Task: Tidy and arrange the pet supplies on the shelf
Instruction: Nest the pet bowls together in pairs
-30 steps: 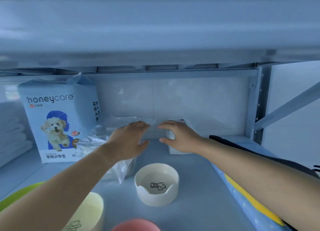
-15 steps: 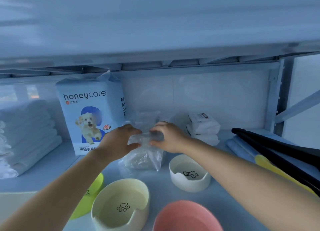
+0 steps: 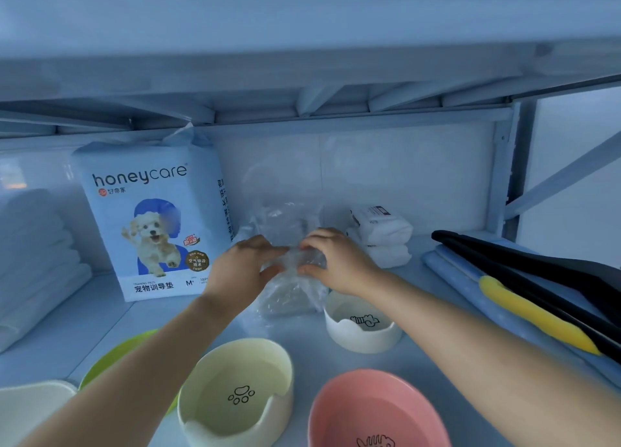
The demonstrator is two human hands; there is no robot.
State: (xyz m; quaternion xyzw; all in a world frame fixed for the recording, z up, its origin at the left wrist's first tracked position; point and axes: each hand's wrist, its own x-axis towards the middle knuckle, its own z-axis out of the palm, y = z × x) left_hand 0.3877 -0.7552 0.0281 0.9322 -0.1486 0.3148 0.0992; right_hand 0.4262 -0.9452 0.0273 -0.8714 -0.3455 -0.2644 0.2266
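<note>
The clear plastic bag (image 3: 289, 295) stands on the shelf (image 3: 302, 335) straight ahead, its gathered top pinched crosswise between left hand (image 3: 243, 270) and right hand (image 3: 337, 262), equally near.

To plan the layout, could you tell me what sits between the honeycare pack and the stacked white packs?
The head view shows a clear plastic bag there, its top held by the left hand and right hand.

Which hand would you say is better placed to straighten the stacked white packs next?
The right hand, probably: it grips the clear bag just beside the white packs, while the left hand grips the bag's far side, nearer the honeycare pack.
</note>
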